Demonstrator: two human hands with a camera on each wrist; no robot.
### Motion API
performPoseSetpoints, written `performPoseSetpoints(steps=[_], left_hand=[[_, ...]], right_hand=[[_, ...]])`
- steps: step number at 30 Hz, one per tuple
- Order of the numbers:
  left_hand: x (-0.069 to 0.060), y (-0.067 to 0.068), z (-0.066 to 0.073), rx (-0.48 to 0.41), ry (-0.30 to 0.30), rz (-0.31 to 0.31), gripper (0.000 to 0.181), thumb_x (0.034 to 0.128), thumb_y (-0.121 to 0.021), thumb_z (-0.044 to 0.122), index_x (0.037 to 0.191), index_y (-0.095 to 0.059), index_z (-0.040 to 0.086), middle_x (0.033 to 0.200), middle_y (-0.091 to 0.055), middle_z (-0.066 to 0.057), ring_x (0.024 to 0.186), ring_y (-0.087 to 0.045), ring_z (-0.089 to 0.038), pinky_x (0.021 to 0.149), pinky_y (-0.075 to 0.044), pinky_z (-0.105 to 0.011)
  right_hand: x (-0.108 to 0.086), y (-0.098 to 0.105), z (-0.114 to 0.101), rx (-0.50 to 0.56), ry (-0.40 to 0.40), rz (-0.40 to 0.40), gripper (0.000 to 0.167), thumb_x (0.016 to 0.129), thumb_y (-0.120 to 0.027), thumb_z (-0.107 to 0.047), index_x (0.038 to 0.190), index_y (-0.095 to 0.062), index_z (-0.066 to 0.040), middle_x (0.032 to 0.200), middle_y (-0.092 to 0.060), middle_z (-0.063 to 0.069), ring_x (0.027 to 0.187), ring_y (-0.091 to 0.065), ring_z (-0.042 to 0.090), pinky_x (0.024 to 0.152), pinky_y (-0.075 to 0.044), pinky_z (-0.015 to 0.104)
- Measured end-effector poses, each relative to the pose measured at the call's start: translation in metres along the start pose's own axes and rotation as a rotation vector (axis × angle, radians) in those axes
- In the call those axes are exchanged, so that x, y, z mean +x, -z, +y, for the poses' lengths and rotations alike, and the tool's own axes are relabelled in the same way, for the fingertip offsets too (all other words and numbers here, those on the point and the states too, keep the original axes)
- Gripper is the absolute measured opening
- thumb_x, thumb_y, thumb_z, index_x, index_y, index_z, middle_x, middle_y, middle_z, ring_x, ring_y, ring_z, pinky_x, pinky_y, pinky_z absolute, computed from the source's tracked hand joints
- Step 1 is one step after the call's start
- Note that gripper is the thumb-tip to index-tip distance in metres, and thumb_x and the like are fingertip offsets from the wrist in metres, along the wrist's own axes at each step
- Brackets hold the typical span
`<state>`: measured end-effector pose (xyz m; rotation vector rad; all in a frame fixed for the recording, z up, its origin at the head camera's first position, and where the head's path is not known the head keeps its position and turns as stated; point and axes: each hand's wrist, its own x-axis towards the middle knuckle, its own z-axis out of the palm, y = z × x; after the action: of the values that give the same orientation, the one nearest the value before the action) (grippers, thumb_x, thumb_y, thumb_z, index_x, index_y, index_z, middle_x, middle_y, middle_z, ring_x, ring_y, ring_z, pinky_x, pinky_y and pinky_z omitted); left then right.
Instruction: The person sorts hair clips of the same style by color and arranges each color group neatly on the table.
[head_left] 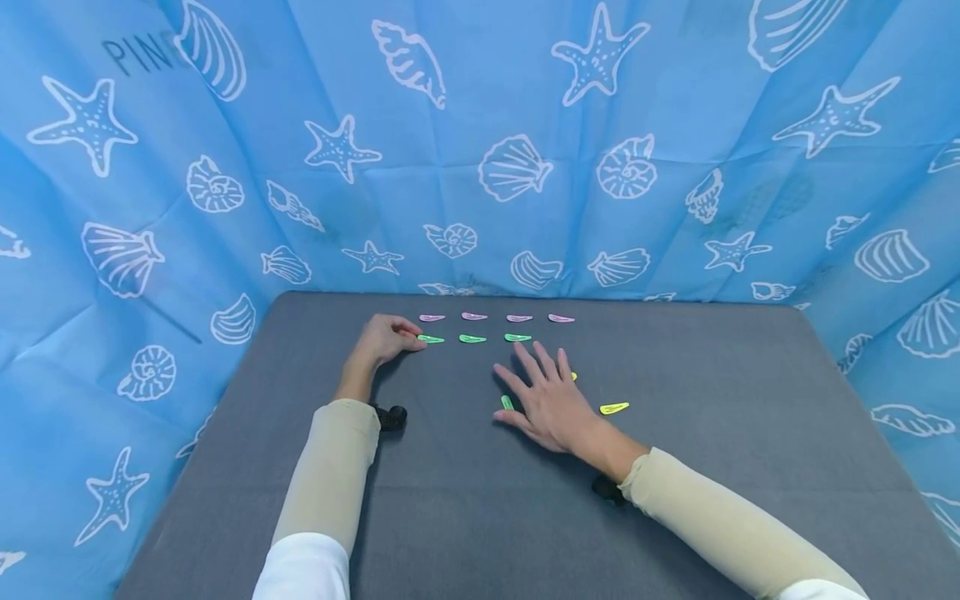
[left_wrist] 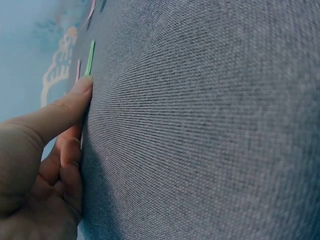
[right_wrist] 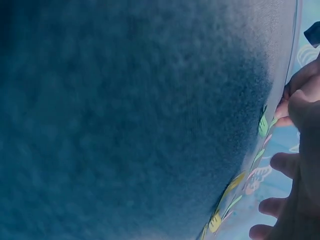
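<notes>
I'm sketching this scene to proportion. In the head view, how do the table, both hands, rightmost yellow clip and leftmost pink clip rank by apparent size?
1. Table
2. Right hand
3. Left hand
4. Yellow clip and pink clip: order unsure, since yellow lies nearer the camera

A curtained-off tabletop spot on my feed, blue curtain (head_left: 465, 108) printed with seashells (head_left: 516, 169) and starfish (head_left: 597, 57) around three sides, grey woven-topped table (head_left: 735, 392) inside, wider room hidden from me
</notes>
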<state>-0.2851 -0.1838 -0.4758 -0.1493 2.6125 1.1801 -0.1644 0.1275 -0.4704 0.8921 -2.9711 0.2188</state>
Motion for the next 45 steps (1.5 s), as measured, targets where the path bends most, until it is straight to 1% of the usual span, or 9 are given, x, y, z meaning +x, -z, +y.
performPoseSetpoints(steps=[10, 16, 21, 26, 30, 33, 38, 40, 45], left_hand=[[0.0, 0.0, -0.001, 0.016, 0.0, -0.002, 0.024, 0.0863, -0.083, 0.026, 0.107, -0.077, 0.016, 0.099, -0.069, -0.007, 0.095, -0.057, -0.025, 0.085, -0.043, -0.037], [0.001, 0.0, 0.0, 0.008, 0.001, 0.004, 0.023, 0.0858, -0.084, 0.025, 0.105, -0.077, 0.015, 0.098, -0.069, -0.007, 0.094, -0.057, -0.025, 0.084, -0.043, -0.037], [0.001, 0.0, 0.0, 0.002, 0.011, 0.008, 0.023, 0.086, -0.084, 0.025, 0.106, -0.077, 0.015, 0.099, -0.069, -0.007, 0.095, -0.057, -0.026, 0.085, -0.044, -0.038], [-0.001, -0.001, 0.0, -0.007, 0.025, 0.005, 0.023, 0.0864, -0.083, 0.025, 0.106, -0.077, 0.015, 0.1, -0.069, -0.008, 0.097, -0.057, -0.026, 0.088, -0.044, -0.039], [-0.003, 0.0, 0.001, -0.018, 0.016, 0.003, 0.023, 0.0865, -0.083, 0.024, 0.107, -0.077, 0.015, 0.1, -0.069, -0.008, 0.098, -0.057, -0.027, 0.089, -0.044, -0.039], [-0.003, 0.001, 0.001, -0.022, 0.01, 0.003, 0.023, 0.0864, -0.083, 0.024, 0.107, -0.077, 0.015, 0.1, -0.069, -0.008, 0.097, -0.056, -0.026, 0.088, -0.044, -0.039], [-0.003, 0.0, 0.001, -0.014, 0.003, 0.015, 0.022, 0.0866, -0.083, 0.024, 0.106, -0.077, 0.015, 0.098, -0.069, -0.007, 0.096, -0.056, -0.026, 0.087, -0.043, -0.038], [-0.002, -0.001, 0.001, -0.005, 0.002, 0.018, 0.023, 0.0867, -0.083, 0.024, 0.106, -0.077, 0.015, 0.099, -0.069, -0.007, 0.095, -0.057, -0.025, 0.087, -0.043, -0.038], [-0.001, -0.001, 0.001, 0.004, 0.006, 0.018, 0.023, 0.0861, -0.084, 0.024, 0.106, -0.077, 0.016, 0.099, -0.069, -0.006, 0.095, -0.057, -0.025, 0.087, -0.043, -0.038]], right_hand=[[-0.004, 0.0, -0.001, 0.065, 0.023, 0.007, 0.052, 0.096, -0.069, -0.044, 0.142, -0.059, -0.022, 0.159, -0.041, 0.023, 0.147, -0.037, 0.049, 0.115, -0.027, 0.072], [-0.006, 0.001, -0.005, 0.177, 0.067, 0.059, 0.023, 0.094, -0.074, -0.028, 0.115, -0.07, -0.019, 0.148, -0.051, 0.022, 0.14, -0.044, 0.045, 0.113, -0.033, 0.068], [-0.006, 0.0, -0.009, 0.164, 0.132, 0.086, 0.006, 0.096, -0.071, -0.019, 0.102, -0.071, -0.018, 0.128, -0.061, 0.013, 0.12, -0.052, 0.033, 0.1, -0.042, 0.054], [-0.006, 0.001, -0.009, 0.131, 0.159, 0.1, 0.005, 0.097, -0.07, -0.019, 0.101, -0.069, -0.017, 0.107, -0.064, 0.003, 0.1, -0.053, 0.021, 0.087, -0.043, 0.039], [-0.004, 0.009, -0.006, 0.198, 0.109, 0.077, 0.006, 0.098, -0.069, -0.016, 0.102, -0.065, -0.016, 0.093, -0.065, -0.003, 0.085, -0.055, 0.013, 0.077, -0.049, 0.031], [-0.002, 0.014, 0.0, 0.276, 0.08, 0.05, 0.005, 0.099, -0.068, -0.015, 0.103, -0.067, -0.015, 0.09, -0.068, -0.005, 0.08, -0.058, 0.009, 0.075, -0.052, 0.031], [-0.002, 0.017, 0.015, 0.455, 0.018, 0.045, 0.015, 0.097, -0.07, -0.016, 0.111, -0.068, -0.012, 0.086, -0.069, -0.003, 0.073, -0.057, 0.005, 0.07, -0.05, 0.026], [-0.002, 0.018, 0.022, 0.517, -0.025, 0.047, 0.015, 0.096, -0.072, -0.016, 0.11, -0.069, -0.012, 0.084, -0.07, -0.003, 0.07, -0.055, 0.005, 0.066, -0.048, 0.023], [0.003, 0.023, 0.04, 0.582, -0.158, 0.029, 0.009, 0.095, -0.072, -0.018, 0.101, -0.076, -0.012, 0.091, -0.076, 0.001, 0.071, -0.058, 0.006, 0.064, -0.049, 0.023]])
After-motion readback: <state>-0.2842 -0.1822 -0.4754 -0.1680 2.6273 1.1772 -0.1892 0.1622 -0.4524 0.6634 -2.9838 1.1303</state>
